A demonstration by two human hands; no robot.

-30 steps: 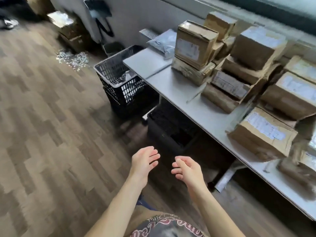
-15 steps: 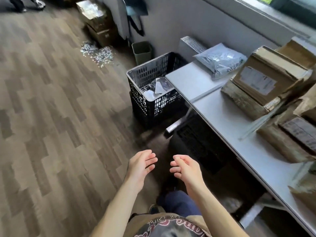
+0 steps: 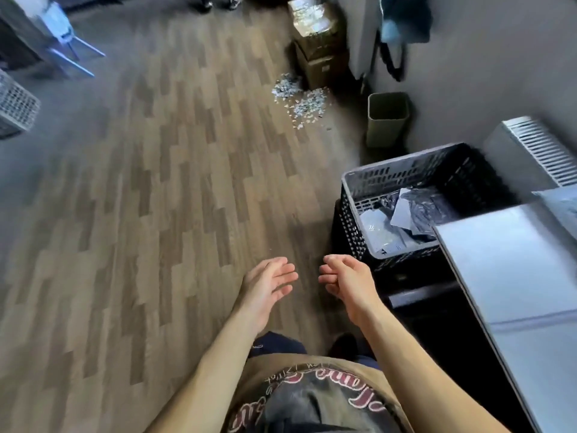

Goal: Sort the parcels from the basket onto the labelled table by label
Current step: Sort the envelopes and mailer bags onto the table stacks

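A black slatted basket [image 3: 359,195] stands on the floor at the right, holding grey and black bagged parcels [image 3: 412,210]. The grey table's [image 3: 505,264] left end covers the basket's near right corner. One grey bagged parcel [image 3: 562,201] lies at the table's far edge, cut off by the frame. My left hand [image 3: 268,282] and my right hand [image 3: 346,279] hover over the floor in front of me, left of the basket, both empty with loosely curled fingers facing each other.
A small olive bin [image 3: 387,118] stands by the wall behind the basket, with a white radiator [image 3: 543,148] to its right. Stacked cardboard boxes [image 3: 318,35] and scattered paper scraps [image 3: 299,98] lie farther back. A white crate [image 3: 15,107] sits at the far left. A dark crate [image 3: 415,289] sits under the table.
The view has swung left: the boxes on the table have left the frame and the basket now sits at the right. My hands keep the same empty pose.
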